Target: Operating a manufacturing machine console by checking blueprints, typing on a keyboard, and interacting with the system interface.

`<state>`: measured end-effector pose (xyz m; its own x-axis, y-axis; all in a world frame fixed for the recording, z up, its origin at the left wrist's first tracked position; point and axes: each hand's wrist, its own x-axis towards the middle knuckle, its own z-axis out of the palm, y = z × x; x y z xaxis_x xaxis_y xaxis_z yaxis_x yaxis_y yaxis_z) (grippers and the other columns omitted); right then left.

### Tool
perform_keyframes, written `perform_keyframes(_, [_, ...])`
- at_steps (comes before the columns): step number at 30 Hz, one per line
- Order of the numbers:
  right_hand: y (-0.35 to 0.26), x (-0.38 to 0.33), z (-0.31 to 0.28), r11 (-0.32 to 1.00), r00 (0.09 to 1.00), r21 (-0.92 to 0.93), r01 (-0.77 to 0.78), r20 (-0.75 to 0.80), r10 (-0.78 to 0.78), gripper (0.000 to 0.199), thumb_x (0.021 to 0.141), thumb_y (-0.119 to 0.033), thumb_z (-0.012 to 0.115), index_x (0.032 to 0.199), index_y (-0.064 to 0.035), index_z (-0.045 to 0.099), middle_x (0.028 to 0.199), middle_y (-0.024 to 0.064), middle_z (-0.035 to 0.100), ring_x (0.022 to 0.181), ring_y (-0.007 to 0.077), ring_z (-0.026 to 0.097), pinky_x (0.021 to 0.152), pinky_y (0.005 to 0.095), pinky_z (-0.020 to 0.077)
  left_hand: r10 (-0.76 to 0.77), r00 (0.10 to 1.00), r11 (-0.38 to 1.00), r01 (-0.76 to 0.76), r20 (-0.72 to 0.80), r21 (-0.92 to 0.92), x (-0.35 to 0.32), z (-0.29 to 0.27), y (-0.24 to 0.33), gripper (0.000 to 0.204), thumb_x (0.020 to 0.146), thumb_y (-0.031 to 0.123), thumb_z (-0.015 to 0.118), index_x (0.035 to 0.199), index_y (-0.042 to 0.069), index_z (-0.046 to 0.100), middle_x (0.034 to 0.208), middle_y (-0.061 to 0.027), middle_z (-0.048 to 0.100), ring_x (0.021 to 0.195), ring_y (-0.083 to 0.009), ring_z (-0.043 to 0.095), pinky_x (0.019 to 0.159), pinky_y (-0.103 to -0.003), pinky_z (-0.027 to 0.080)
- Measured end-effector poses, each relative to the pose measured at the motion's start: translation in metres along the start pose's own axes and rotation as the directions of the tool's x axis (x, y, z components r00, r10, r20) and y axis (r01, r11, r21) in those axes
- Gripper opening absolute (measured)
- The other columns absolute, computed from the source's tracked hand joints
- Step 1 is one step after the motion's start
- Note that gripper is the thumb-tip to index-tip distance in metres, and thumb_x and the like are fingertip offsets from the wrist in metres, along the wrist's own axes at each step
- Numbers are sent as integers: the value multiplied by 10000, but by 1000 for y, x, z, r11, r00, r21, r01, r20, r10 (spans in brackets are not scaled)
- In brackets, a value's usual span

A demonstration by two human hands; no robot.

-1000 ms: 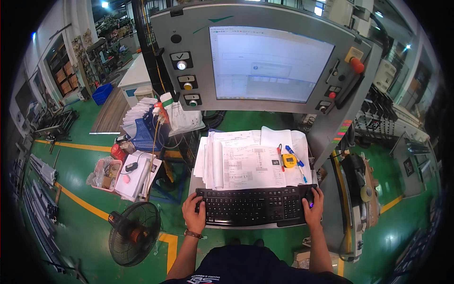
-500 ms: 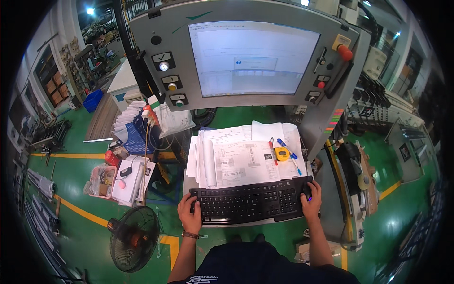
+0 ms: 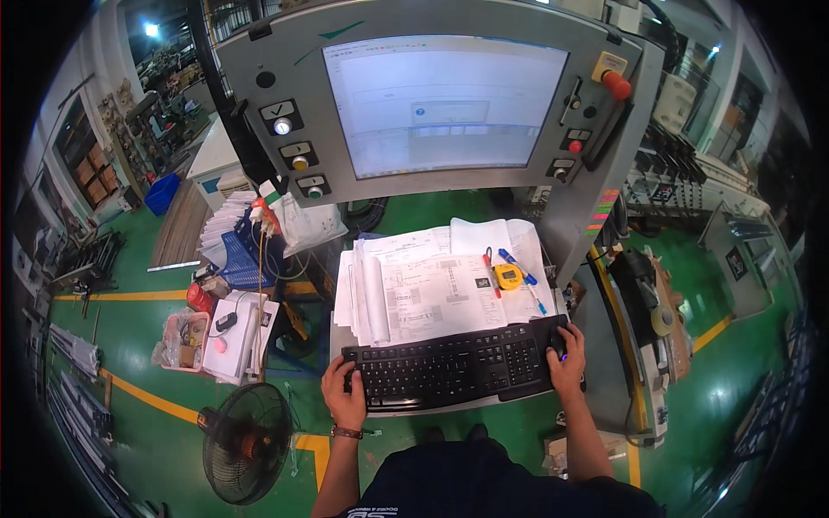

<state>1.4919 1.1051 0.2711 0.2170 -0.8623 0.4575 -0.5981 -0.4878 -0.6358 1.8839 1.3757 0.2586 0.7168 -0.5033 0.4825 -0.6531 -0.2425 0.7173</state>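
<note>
**Fingers on keyboard and mouse at the machine console**

Fingers of the left hand [image 3: 344,398] are lying spread and relaxed over the left end of the black keyboard [image 3: 453,369], grasping nothing. The right hand [image 3: 566,361] is cupping loosely over a dark mouse [image 3: 560,343] at the keyboard's right end; most of the mouse is hidden under the palm, so I cannot tell whether a button is being pressed.

Judgement: the step looks like answering the small dialog box on the screen [image 3: 443,101]. Doing it well calls for small mouse movements, eyes on the pointer, and the left hand resting lightly to avoid stray keys.

The keyboard is sitting on the shelf below the paper drawings [image 3: 432,289], touching the left fingertips. A yellow tape measure [image 3: 508,276] and pens [image 3: 518,268] are lying just beyond the right hand.
</note>
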Motion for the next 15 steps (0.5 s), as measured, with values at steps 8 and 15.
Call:
perform_keyframes(8, [4, 1, -4, 1000, 1000, -6, 24, -11, -24, 619, 871, -175, 799, 1436, -38, 587, 1509, 214, 539, 1354, 440, 559, 1137, 495, 459, -50, 999, 998, 48, -23, -49, -3, 7, -3, 229, 959, 87, 716, 1178, 24, 734, 1365, -175, 685, 1260, -380, 622, 1094, -473, 472])
perform_keyframes(15, [12, 6, -8, 992, 999, 123, -18, -30, 22, 618, 880, -226, 823, 1425, -45, 596, 1506, 219, 558, 1380, 424, 551, 1159, 495, 450, -21, 996, 1000, 19, -89, -23, -7, 14, -19, 222, 1003, 95, 699, 1193, -18, 718, 1354, -198, 682, 1266, -363, 630, 1122, -462, 464])
